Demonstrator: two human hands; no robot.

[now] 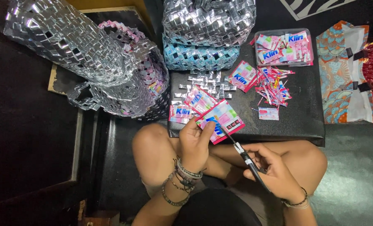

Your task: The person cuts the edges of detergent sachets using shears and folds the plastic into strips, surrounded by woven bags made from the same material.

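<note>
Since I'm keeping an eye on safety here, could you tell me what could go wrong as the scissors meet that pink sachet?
The left hand pinches the pink sachet close to where the scissors in the right hand meet it, so the thumb could be nicked. The sachet is held in the air over bare knees, so the cut might wander. Cut strips lie loose on the black board and could slide off.

A large woven silver basket (69, 42) lay tilted at the upper left, against a pink-and-silver woven one (146, 83). A silver and pale-blue woven bag (203, 37) stood behind the black padded surface (303, 121). There lay silver woven strips (209, 81), loose cut scraps (274, 88) and a clear tray of sachets (283, 47). A patterned cloth bag (341, 71) lay at the right.
</note>
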